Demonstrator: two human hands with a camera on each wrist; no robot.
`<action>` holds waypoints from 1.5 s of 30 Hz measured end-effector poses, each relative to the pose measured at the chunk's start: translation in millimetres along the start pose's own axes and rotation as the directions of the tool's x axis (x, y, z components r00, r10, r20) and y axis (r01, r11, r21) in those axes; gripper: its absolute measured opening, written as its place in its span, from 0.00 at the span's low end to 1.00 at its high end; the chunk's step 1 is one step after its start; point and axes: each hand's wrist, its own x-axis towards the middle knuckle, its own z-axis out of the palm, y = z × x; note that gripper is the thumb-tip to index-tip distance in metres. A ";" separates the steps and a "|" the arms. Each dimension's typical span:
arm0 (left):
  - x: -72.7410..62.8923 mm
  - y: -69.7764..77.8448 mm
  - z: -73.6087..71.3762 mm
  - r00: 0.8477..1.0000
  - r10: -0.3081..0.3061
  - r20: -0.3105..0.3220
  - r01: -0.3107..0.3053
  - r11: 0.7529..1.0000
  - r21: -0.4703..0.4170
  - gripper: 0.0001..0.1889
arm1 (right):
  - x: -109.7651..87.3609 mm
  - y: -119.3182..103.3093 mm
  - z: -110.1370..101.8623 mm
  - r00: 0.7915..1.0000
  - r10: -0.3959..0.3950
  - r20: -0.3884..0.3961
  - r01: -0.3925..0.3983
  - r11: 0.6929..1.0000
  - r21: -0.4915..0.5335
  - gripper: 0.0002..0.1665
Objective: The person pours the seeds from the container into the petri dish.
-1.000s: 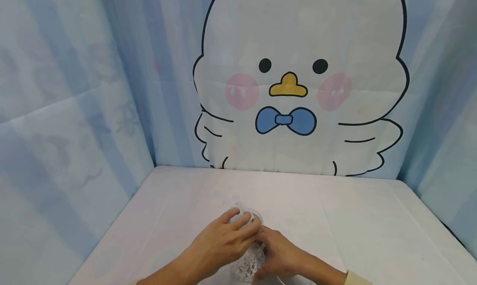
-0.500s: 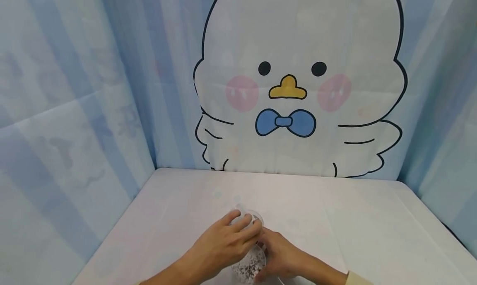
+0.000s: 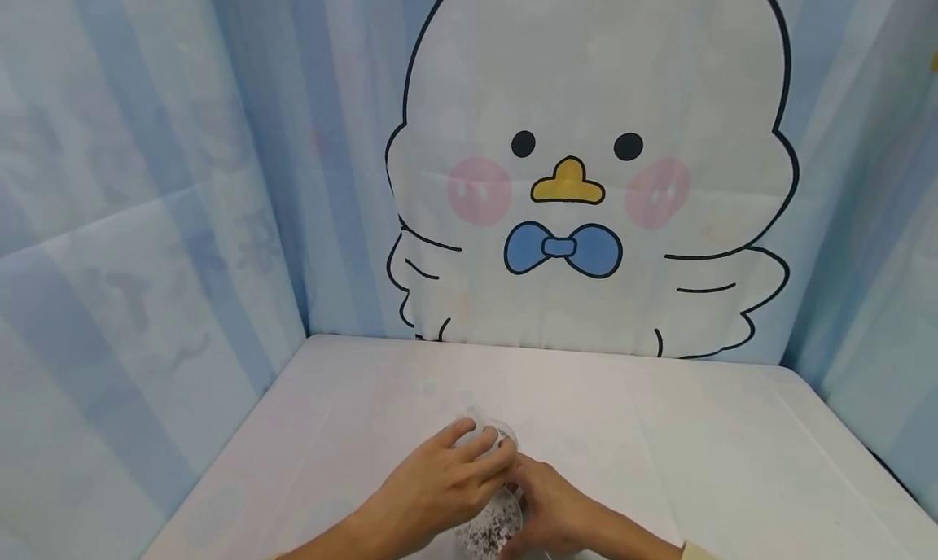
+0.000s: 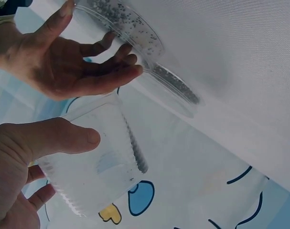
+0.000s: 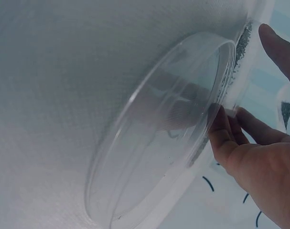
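Observation:
My left hand (image 3: 440, 487) grips a clear cup (image 4: 106, 157), its thumb flat on the wall. Dark granules lie along one side of the cup, and in the head view my fingers hide most of it. My right hand (image 3: 553, 511) holds a petri dish (image 3: 489, 531) of black and white granules by its edge, thumb on the near side and fingers on the far side. The cup is beside this dish, apart from the right fingers (image 4: 130, 78) in the left wrist view.
A second petri dish (image 4: 176, 88) with granules stands close to the held one. Near the right wrist an open clear dish or lid (image 5: 135, 157) lies on the white table (image 3: 718, 438). Printed curtains (image 3: 352, 177) enclose the table's back and sides.
The head view has tilted up slightly, so the scene sits a little lower. Both hands keep almost the same place and hold.

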 end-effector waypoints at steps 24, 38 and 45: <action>0.6 0.8 0.1 0.999 0.018 0.031 -0.019 1.000 0.015 0.25 | -1.2 1.7 1.5 1.000 0.014 0.002 -0.014 1.000 0.027 0.49; 1.7 0.8 0.9 0.999 0.021 0.036 -0.022 1.000 0.021 0.23 | -0.1 2.2 -0.5 1.000 0.014 0.011 -0.015 0.999 0.029 0.51; 2.4 1.3 1.2 0.999 0.023 0.040 -0.024 0.999 0.021 0.22 | -0.1 1.4 0.2 0.999 0.041 0.020 -0.042 0.998 0.051 0.52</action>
